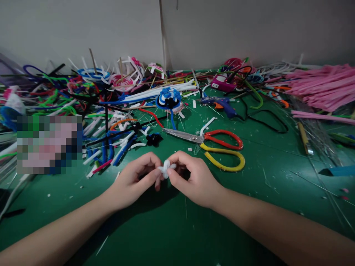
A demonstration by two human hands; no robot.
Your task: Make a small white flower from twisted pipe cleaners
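A small white fuzzy piece (166, 169), bent into several loops, is pinched between my two hands above the green table (155, 229). My left hand (138, 179) grips its left side with thumb and index finger. From the right, my right hand (194, 179) holds it the same way, fingers curled. Just beyond my hands lie scissors (196, 138) with one red and one yellow handle, blades pointing left. A black fuzzy flower (154, 139) rests beyond my left hand.
Cut fuzzy stems (122, 149) cover the left side. Farther back are a blue-and-white flower (168, 99), a blue glue gun (222, 105) with a black cord and a magenta box (223, 83). Pink stems (324, 88) are heaped at the right, near a yellow-handled tool (304, 138).
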